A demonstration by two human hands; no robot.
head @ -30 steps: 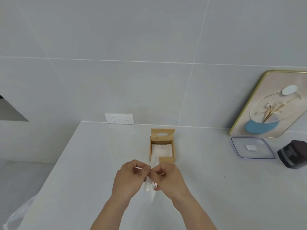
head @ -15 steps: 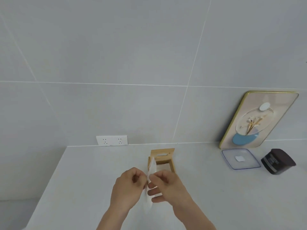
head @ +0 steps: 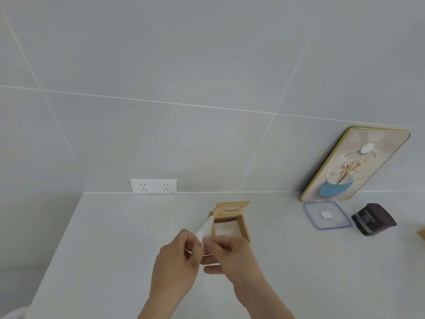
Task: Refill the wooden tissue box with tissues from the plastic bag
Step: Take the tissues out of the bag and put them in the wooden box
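Observation:
The wooden tissue box stands on the white counter, its slotted lid tipped up at the back. White tissues fill its open top. My left hand and my right hand meet just in front of the box, both pinching a thin clear plastic bag. The bag sticks up from my fingers, crumpled, beside the box's left front corner. Its lower part is hidden behind my hands.
A double wall socket sits on the tiled wall behind. At the right a framed picture leans on the wall, with a clear plastic lid and a dark jar in front of it.
My hands have stayed together on the plastic, which now points upward instead of hanging down. My head has tilted up, so the box and hands sit lower in view.

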